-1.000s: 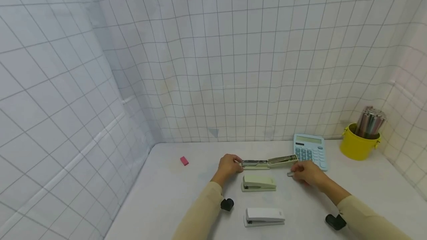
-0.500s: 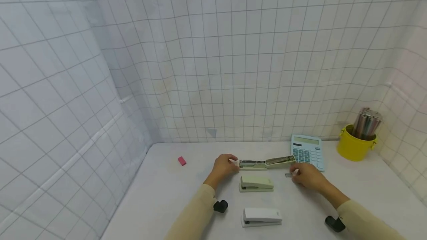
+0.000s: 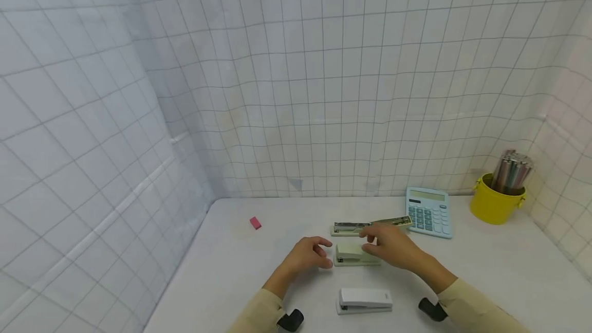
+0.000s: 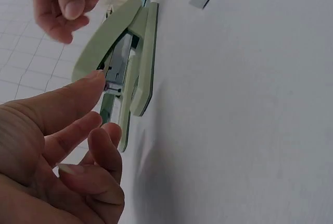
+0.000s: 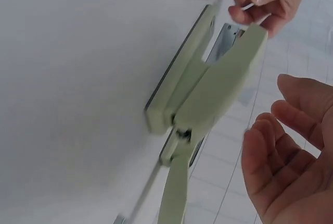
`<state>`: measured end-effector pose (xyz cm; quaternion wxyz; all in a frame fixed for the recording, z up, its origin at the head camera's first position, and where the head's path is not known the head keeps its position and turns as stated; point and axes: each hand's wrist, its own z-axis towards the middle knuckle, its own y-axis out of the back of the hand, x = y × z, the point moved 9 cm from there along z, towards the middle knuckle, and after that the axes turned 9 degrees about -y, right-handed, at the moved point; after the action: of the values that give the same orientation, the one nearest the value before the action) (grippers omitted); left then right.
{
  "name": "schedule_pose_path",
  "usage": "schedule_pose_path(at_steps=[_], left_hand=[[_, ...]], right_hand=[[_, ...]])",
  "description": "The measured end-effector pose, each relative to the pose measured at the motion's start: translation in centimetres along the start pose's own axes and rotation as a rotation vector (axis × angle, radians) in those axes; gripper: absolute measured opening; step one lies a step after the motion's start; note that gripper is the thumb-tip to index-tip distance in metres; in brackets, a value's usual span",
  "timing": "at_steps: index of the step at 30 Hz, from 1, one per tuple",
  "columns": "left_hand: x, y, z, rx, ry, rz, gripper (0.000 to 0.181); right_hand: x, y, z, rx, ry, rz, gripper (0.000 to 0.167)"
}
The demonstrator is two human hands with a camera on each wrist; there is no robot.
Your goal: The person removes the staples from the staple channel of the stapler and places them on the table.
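Observation:
A closed pale green stapler (image 3: 349, 252) lies on the table, its front end facing left. My left hand (image 3: 307, 258) is beside that end, fingers parted and holding nothing; a narrow gap shows in the left wrist view between the fingers and the stapler (image 4: 109, 39). Over its right end hovers my right hand (image 3: 390, 245), fingers loosely bent and empty, apart from the stapler (image 5: 223, 88) in the right wrist view. Just behind, a second green stapler (image 3: 349, 228) lies folded wide open. Part of it is hidden by my right hand.
A white stapler (image 3: 365, 299) lies nearer the front. A blue calculator (image 3: 429, 212) is behind on the right, beside a yellow bucket (image 3: 495, 202) of metallic sticks. A pink block (image 3: 255, 223) sits at the left. A grid-patterned curtain (image 3: 324, 91) hangs behind the table.
My left hand has left the opened stapler and come forward to the closed green one. My right hand has let go of the small grey piece and moved left over the closed stapler.

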<state>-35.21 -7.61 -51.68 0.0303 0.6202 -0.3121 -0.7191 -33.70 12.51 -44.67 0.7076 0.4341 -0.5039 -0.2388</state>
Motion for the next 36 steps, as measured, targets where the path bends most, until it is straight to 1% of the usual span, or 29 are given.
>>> schedule_pose_path(at_steps=[3, 6, 10, 13, 16, 18, 22, 25, 30, 33, 36], left_hand=[[-0.2, -0.6, 0.3, -0.006, -0.002, -0.007, 0.042], [-0.3, -1.0, 0.6, -0.003, -0.016, 0.0, 0.044], [-0.2, -1.5, 1.0, 0.004, -0.04, 0.027, 0.047], [-0.2, -1.9, 1.2, 0.003, -0.036, 0.029, 0.048], [-0.5, -2.2, 1.3, -0.002, -0.025, 0.021, 0.047], [-0.7, -2.2, 1.4, -0.006, -0.019, 0.034, 0.043], [-0.9, -2.2, 1.4, -0.017, -0.012, 0.071, 0.028], [-1.0, -2.3, 1.4, -0.028, -0.025, 0.08, 0.024], [-1.2, -2.3, 1.5, -0.055, -0.059, 0.111, 0.02], [-1.1, -2.2, 1.6, -0.069, -0.053, 0.132, 0.02], [-1.0, -2.3, 1.5, -0.074, -0.044, 0.128, 0.024]], right_hand=[[1.7, -1.3, 1.0, 0.024, 0.072, -0.016, 0.029], [2.9, -2.5, 1.8, 0.046, 0.099, -0.024, 0.033], [3.5, -4.0, 2.5, 0.075, 0.114, -0.063, 0.037], [3.8, -4.7, 2.8, 0.102, 0.141, -0.082, 0.034], [4.1, -4.8, 2.9, 0.103, 0.16, -0.074, 0.028], [4.2, -4.8, 2.9, 0.097, 0.167, -0.075, 0.028], [4.6, -5.0, 2.9, 0.084, 0.185, -0.117, 0.031], [4.8, -5.2, 3.0, 0.072, 0.19, -0.149, 0.03], [4.5, -5.1, 3.1, 0.074, 0.156, -0.145, 0.027], [4.4, -4.8, 3.1, 0.082, 0.134, -0.118, 0.027], [4.2, -4.3, 3.0, 0.09, 0.115, -0.088, 0.029]])
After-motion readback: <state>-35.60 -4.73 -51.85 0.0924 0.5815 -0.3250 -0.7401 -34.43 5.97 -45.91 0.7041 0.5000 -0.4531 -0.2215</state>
